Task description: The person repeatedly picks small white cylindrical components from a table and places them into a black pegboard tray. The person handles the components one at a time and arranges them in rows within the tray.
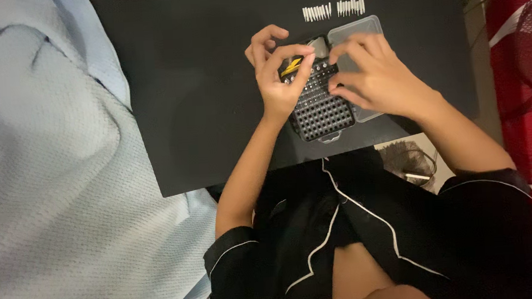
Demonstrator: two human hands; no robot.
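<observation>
- A person's left hand (280, 76) and right hand (371, 71) rest on a black bit-set case (322, 113) lying on a black tabletop (202, 80).
- The case's clear lid (357, 29) lies open beside it.
- Rows of loose silver bits (334, 7) lie farther back.
- Pale blue fabric (55, 179) lies left of the table.

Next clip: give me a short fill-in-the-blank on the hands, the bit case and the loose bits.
1. The bit case lies on a ____ board.
2. The loose bits lie in rows on the side of the case ____ from the person.
3. The left hand pinches a black-and-____ part over the case.
4. The right hand rests over the case's clear ____.

Missing words: black; away; yellow; lid
</observation>
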